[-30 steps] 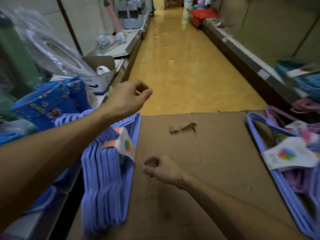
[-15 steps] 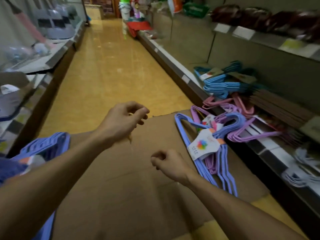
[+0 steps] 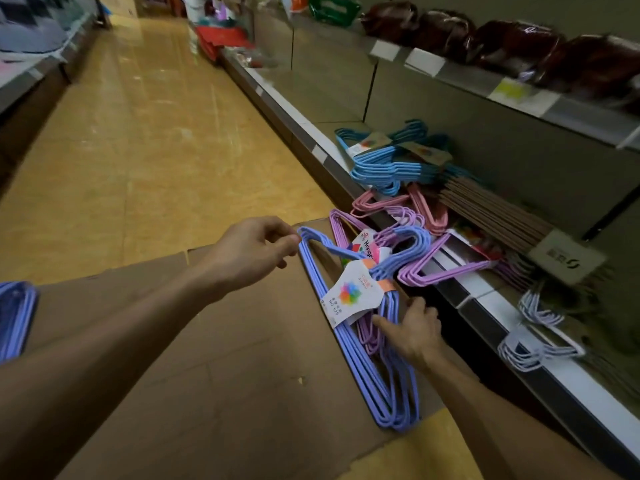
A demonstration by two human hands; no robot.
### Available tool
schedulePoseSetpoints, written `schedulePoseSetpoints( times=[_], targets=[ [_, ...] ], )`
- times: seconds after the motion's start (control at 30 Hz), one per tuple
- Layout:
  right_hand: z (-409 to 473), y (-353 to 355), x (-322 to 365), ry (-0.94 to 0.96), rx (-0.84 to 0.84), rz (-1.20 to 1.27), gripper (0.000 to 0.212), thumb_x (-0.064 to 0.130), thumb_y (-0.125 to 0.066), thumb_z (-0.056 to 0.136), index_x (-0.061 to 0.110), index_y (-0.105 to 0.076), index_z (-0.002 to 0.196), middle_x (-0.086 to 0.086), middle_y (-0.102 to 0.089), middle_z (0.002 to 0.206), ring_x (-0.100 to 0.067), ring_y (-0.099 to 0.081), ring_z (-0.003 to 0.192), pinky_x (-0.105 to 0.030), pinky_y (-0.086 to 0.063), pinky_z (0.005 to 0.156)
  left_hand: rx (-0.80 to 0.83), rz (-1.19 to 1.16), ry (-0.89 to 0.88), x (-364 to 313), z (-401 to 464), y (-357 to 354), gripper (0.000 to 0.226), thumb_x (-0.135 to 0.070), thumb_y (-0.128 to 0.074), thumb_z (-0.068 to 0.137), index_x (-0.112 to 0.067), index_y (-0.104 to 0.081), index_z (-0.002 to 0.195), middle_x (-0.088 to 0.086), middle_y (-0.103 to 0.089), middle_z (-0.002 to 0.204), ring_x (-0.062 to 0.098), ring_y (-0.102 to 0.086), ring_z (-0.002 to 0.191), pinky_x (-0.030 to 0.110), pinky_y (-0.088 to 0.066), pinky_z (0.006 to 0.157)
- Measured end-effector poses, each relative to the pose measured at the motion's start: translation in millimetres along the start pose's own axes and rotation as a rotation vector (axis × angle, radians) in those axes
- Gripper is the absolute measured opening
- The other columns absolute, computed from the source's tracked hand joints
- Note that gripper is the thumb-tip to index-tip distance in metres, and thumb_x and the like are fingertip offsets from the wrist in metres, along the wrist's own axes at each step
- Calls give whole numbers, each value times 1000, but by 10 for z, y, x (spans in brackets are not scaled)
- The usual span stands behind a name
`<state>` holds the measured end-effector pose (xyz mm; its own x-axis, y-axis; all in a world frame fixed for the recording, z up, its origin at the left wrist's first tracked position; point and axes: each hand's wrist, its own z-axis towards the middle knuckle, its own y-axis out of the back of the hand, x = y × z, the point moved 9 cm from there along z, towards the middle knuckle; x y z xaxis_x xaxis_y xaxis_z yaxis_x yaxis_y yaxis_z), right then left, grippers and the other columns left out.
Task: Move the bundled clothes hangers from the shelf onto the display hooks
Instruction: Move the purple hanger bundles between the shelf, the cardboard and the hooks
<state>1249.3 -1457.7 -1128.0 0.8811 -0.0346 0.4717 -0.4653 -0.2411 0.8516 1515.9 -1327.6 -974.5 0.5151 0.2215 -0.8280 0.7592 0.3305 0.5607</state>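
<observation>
A bundle of periwinkle-blue hangers (image 3: 360, 362) with a white card label lies on the right side of a flat cardboard sheet (image 3: 221, 372), over a pink-purple bundle (image 3: 369, 332). My left hand (image 3: 254, 251) pinches the blue bundle's far corner. My right hand (image 3: 412, 329) rests with spread fingers on the bundle's near side, touching it. Light blue bundles (image 3: 391, 161), pink ones (image 3: 420, 206) and lilac ones (image 3: 446, 268) lie on the lower shelf at right. No display hooks are visible.
A long shelf unit runs along the right, with dark red packs (image 3: 512, 46) on the upper shelf, brown slats (image 3: 495, 209) and white hangers (image 3: 533, 344) below. Another blue bundle (image 3: 14, 317) shows at the left edge. The yellow aisle floor (image 3: 138, 140) stretches ahead.
The view has swung right toward the shelf. Both hands went from loose fists above the cardboard to the blue bundle: the left now pinches its corner, the right opened onto it.
</observation>
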Motion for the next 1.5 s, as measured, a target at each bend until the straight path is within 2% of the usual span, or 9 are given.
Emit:
schedulePoseSetpoints(
  times=[0.17,0.33,0.53,0.63,0.87,1.07,1.2,1.37,1.5],
  targets=[
    [146,-292,-119,-37,148,206,57,37,-85,73,8,-55,112,-9,-67,107,-27,-66,98,-38,-55,83,-3,-35,22,-8,232,-161,15,-32,-53,100,-25,-66,104,-5,-69,96,10,-69,84,33,-58,75],
    [208,-439,-26,-47,174,327,51,30,-77,59,9,-57,101,-10,-69,95,-27,-68,86,-42,-59,79,16,-53,24,-48,445,-438,12,-29,-55,99,-24,-66,101,-5,-70,92,12,-69,83,30,-56,72],
    [0,-474,256,18,155,573,34,22,-75,78,15,-48,97,-6,-64,81,-24,-66,68,-39,-57,61,79,-56,-12,-74,559,-778,13,-27,-56,99,-20,-66,99,1,-71,93,3,-67,73,16,-51,60],
    [-88,-509,437,62,194,697,30,25,-72,81,18,-49,100,-14,-70,81,-28,-69,58,-42,-58,49,68,-74,-9,-33,582,-790,9,-29,-58,97,-24,-65,99,2,-71,96,11,-68,84,22,-52,67],
    [-529,-460,817,237,185,670,34,35,-78,83,20,-58,106,4,-70,91,-8,-68,75,-12,-50,54,-38,-113,34,6,487,-382,52,-46,-61,92,-20,-53,137,-3,-60,125,13,-60,110,21,-46,73],
    [-1038,-678,1211,270,225,681,28,26,-77,78,19,-58,99,4,-69,87,-9,-65,73,-12,-46,52,-32,-165,17,64,216,58,50,-54,-62,89,-18,-66,123,-3,-68,117,10,-62,110,27,-48,94],
    [-1425,-882,1510,300,298,668,34,23,-75,76,24,-54,102,0,-66,89,-11,-64,70,-19,-51,51,-67,-196,28,226,-15,263,44,-55,-62,89,-14,-71,105,11,-72,103,15,-67,95,39,-54,89],
    [-1838,-1135,1917,188,646,957,42,16,-81,81,8,-53,112,-8,-67,79,-11,-63,51,-25,-54,49,-180,-310,40,438,-216,752,22,-45,-66,91,-25,-75,97,-7,-75,103,8,-69,98,35,-55,92],
    [-2150,-1427,2218,146,1046,1036,34,16,-74,88,6,-61,117,-9,-73,95,-20,-69,73,-37,-57,66,-283,-447,89,723,-461,1150,19,-39,-65,92,-25,-75,99,-10,-75,108,6,-68,100,29,-54,86]
  ],
)
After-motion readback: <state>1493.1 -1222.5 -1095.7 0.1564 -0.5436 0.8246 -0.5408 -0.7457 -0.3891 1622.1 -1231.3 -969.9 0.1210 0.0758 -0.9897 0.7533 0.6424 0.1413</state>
